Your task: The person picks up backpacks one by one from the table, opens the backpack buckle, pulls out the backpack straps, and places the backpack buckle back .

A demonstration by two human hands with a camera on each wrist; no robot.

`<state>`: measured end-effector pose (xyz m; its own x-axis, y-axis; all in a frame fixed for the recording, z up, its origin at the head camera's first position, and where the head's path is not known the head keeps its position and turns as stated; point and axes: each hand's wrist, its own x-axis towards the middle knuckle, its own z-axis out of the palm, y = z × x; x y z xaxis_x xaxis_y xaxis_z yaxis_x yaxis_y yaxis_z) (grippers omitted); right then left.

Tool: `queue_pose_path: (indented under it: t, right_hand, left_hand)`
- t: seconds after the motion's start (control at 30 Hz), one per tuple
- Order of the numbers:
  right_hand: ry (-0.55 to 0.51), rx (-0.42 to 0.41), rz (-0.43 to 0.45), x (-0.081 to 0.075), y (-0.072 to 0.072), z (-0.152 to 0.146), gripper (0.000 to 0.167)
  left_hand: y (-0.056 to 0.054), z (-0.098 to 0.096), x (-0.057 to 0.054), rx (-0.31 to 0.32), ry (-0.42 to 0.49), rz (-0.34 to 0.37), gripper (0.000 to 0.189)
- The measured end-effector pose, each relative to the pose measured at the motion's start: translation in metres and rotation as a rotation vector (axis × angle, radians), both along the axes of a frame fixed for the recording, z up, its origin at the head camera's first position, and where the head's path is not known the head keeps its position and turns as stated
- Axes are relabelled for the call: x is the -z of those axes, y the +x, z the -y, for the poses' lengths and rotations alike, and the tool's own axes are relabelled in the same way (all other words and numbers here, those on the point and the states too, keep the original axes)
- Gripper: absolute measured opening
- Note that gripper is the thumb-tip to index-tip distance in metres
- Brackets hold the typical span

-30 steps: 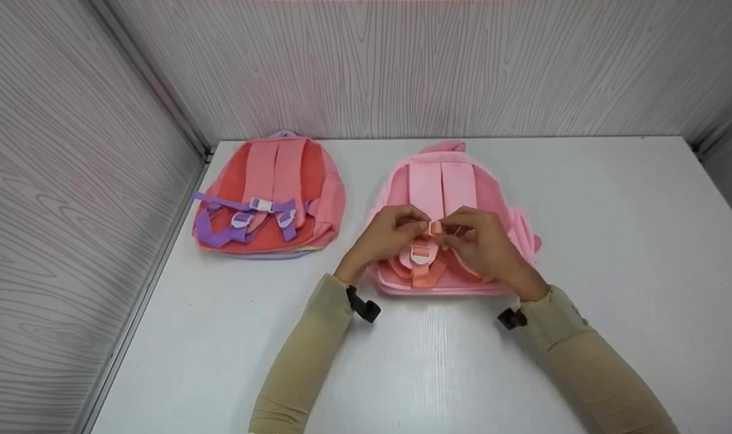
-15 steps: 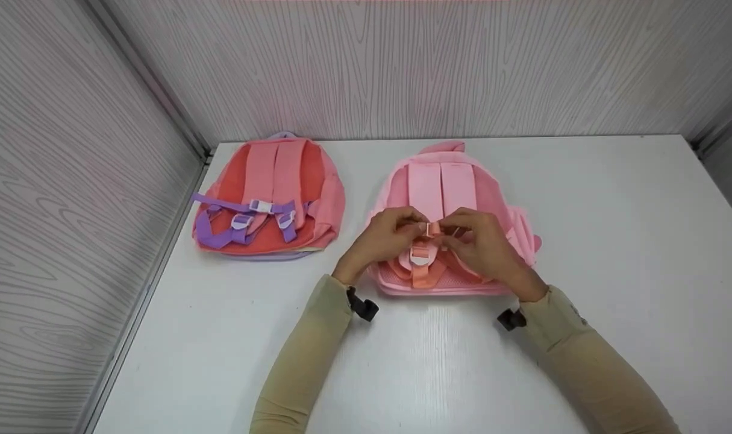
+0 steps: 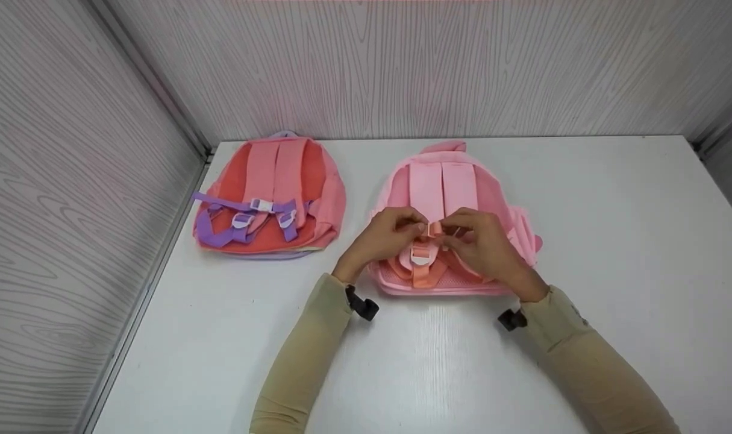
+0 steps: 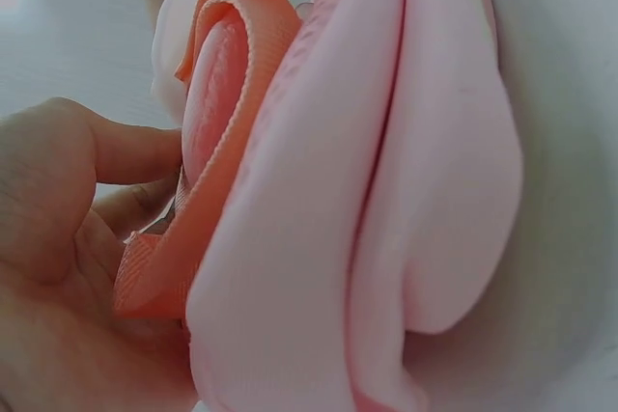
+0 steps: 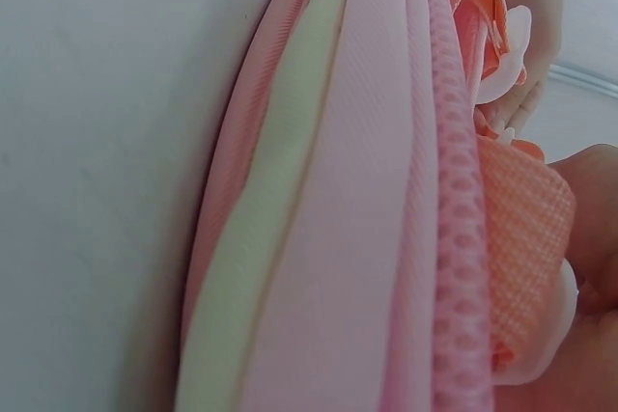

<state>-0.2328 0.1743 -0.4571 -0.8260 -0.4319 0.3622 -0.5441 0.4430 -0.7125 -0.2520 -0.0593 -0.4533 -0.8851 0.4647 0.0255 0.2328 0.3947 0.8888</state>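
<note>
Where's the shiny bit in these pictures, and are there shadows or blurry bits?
Head view: pale glare on the white table, in front of the pink backpack; left wrist view: dim, the backpack's closest cloth slightly blurry; right wrist view: dim too, soft shadow on the table beside the backpack.

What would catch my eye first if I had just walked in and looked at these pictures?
Probably the pale pink backpack, lying back side up near the middle of the white table, where the left hand and right hand pinch its orange webbing. Next comes the coral backpack to its left, with bright purple webbing across its lower part.
</note>
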Motion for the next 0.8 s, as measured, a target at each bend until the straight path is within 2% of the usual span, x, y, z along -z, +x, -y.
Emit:
queue_pose_path:
  t: [0.37, 0.8]
  right_hand:
    - [-0.004, -0.011, 0.005, 0.000, 0.000, 0.000, 0.019]
    - [-0.005, -0.009, 0.026, 0.000, 0.001, -0.001, 0.020]
  left_hand:
    - [0.002, -0.005, 0.000, -0.001, 0.010, 0.001, 0.019]
    - [0.000, 0.008, -0.006, 0.043, -0.025, 0.027, 0.020]
